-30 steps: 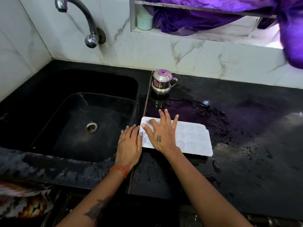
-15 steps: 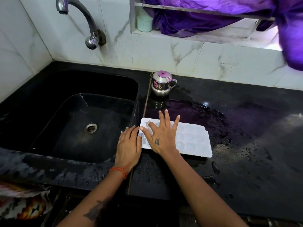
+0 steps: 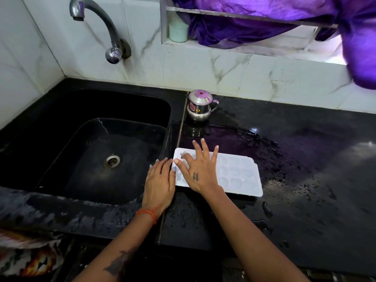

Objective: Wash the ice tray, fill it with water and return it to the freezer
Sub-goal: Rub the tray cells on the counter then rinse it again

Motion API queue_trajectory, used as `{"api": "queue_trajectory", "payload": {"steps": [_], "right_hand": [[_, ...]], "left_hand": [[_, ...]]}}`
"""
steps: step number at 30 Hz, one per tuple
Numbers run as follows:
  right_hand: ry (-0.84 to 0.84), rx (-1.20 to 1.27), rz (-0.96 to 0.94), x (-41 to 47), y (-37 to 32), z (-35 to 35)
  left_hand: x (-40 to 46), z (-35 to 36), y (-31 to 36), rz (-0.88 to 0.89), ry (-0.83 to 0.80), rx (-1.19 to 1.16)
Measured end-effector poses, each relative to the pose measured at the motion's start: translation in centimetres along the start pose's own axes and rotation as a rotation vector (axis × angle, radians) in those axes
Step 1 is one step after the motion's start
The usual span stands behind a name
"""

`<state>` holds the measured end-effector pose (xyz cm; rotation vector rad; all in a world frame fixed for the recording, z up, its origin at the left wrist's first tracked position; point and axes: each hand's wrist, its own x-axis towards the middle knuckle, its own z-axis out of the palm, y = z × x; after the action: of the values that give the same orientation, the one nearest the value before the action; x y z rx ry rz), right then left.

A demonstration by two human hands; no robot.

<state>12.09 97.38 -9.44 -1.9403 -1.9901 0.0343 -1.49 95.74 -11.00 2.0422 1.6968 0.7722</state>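
Note:
The white ice tray lies flat on the wet black counter just right of the sink, its moulded cells facing up. My right hand rests palm down on the tray's left half with fingers spread. My left hand lies flat on the counter strip between sink and tray, its fingertips touching the tray's left edge. Neither hand grips the tray. The tray's left cells are hidden under my right hand.
The black sink with its drain is at the left, under a wall tap. A small steel pot stands behind the tray. Water lies on the counter. Purple cloth hangs over the window ledge.
Both hands stay in nearly the same place on and beside the tray. The tray has not visibly moved.

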Motion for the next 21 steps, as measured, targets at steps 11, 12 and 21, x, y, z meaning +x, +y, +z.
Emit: {"api": "queue_trajectory", "payload": {"steps": [11,12,21], "right_hand": [[0.132,-0.022,0.005,-0.7,1.1,-0.4],[0.150,-0.014,0.021,-1.1,1.6,-0.7],[0.344,-0.005,0.286,-5.6,8.9,-3.3]], "left_hand": [[0.0,-0.1,0.0,0.003,-0.017,-0.001],[0.0,-0.1,0.0,-0.003,-0.018,-0.007],[-0.2,-0.2,0.0,0.005,-0.023,-0.062]]}}
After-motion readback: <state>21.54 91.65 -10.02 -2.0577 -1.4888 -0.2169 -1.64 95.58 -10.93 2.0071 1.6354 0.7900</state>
